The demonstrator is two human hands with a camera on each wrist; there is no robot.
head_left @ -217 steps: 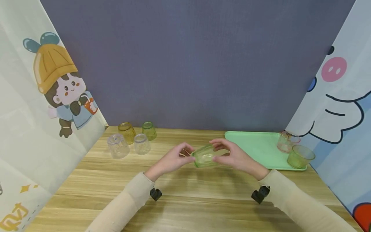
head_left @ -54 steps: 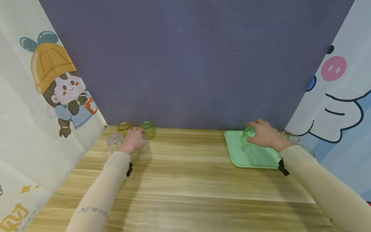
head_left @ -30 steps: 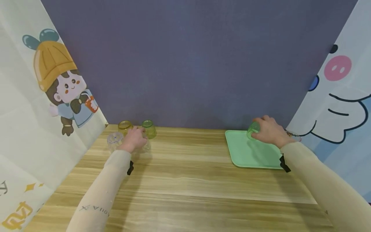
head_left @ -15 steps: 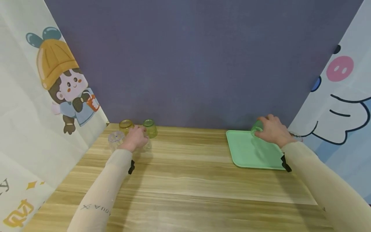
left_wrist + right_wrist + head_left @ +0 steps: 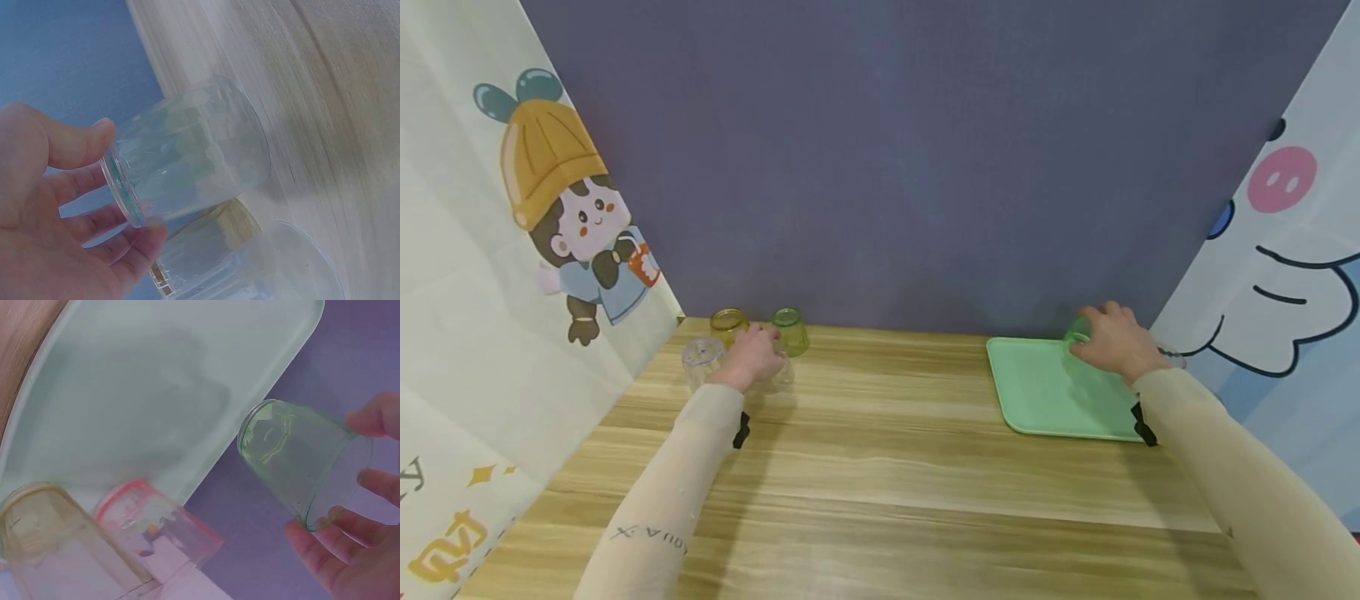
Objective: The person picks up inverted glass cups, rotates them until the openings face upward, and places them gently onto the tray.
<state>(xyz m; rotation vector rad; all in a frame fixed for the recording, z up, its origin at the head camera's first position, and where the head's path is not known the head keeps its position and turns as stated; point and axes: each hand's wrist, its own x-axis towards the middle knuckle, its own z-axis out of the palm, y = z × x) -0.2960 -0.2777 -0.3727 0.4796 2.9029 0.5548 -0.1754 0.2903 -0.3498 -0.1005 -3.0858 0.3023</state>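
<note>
The right hand [image 5: 1112,343] grips a green cup [image 5: 303,462] above the green tray's [image 5: 1045,392] far edge, base pointing down toward it, while the left hand [image 5: 751,357] grasps a clear cup [image 5: 190,150] far left.

Soft, even light from above; faint arm shadows fall on the desk [image 5: 880,467]. Head view is sharp, bowed at its edges. Both wrist views look washed-out and hazy.
</note>
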